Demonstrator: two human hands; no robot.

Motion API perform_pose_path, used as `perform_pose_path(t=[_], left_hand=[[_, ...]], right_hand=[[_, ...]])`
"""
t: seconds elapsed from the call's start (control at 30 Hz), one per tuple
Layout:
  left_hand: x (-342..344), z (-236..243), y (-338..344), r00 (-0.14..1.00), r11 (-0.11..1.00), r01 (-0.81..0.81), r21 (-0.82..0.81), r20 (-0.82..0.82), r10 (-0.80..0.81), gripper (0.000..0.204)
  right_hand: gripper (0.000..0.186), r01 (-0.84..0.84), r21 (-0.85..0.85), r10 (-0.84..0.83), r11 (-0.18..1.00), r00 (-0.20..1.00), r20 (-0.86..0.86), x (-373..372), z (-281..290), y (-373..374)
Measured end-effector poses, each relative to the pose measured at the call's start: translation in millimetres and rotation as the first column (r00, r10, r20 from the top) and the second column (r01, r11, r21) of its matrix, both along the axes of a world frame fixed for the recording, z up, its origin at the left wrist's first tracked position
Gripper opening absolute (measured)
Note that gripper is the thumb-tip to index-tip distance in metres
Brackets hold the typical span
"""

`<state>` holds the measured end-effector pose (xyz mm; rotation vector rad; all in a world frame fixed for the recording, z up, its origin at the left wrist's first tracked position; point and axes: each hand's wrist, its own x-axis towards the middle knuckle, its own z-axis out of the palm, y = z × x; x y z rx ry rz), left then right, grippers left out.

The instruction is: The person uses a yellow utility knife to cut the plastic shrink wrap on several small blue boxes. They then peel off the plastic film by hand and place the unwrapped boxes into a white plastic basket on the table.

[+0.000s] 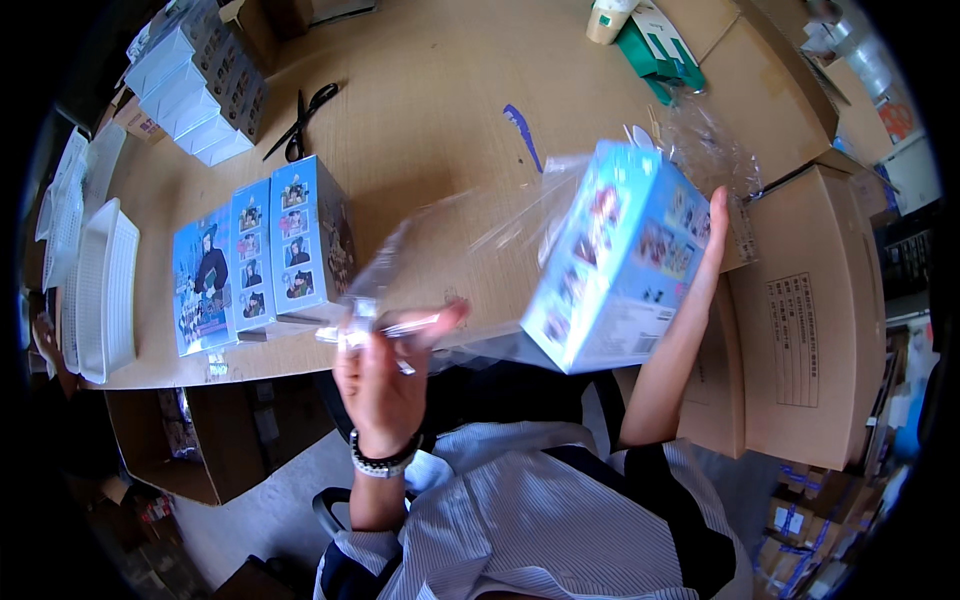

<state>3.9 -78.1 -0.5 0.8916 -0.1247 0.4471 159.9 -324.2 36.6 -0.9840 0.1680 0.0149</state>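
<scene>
Black scissors [300,125], white basket [106,290], carton [805,330], held blue box [622,268]

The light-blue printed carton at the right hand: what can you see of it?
The light-blue printed carton is a long rectangular box that looks like glossy cardboard. Two long sides show: one carries a column of small figure pictures, the other more pictures and a pale barcode patch near its bottom. It looks closed and tilts, top leaning right. The right hand lies along its right side. Clear plastic film stretches between it and the left hand; whether film still covers it is unclear.
</scene>
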Motion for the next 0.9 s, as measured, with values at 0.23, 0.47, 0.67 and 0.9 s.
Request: perform_pose_path(t=[0.23, 0.47, 0.67, 0.9], left_hand=[[25.1, 18.2, -0.1, 0.926, 0.984, -0.152, 0.093, -0.334, 0.175, 0.021], [28.4, 14.4, -29.8, 0.838, 0.703, 0.535, 0.469, -0.399, -0.372, 0.095], [25.9, -8.7, -35.0, 0.703, 0.78, 0.613, -0.126, -0.362, -0.612, 0.088], [31.9, 9.7, -41.2, 0.869, 0.897, 0.376, 0.231, -0.423, -0.255, 0.072]], right_hand=[[0.073, -0.307, 0.152, 0.297, 0.939, 0.951, 0.086, 1.1, -16.0, -16.8], [0.064, -0.444, 0.309, 0.427, 0.841, 0.895, 0.127, 2.5, -29.3, 8.9], [0.056, 0.013, -0.527, 0.18, 0.85, 0.932, 0.313, 0.6, -14.6, 39.8], [0.084, 0.011, -0.867, 0.584, 0.499, 0.734, 0.346, -60.9, 3.1, 38.0]])
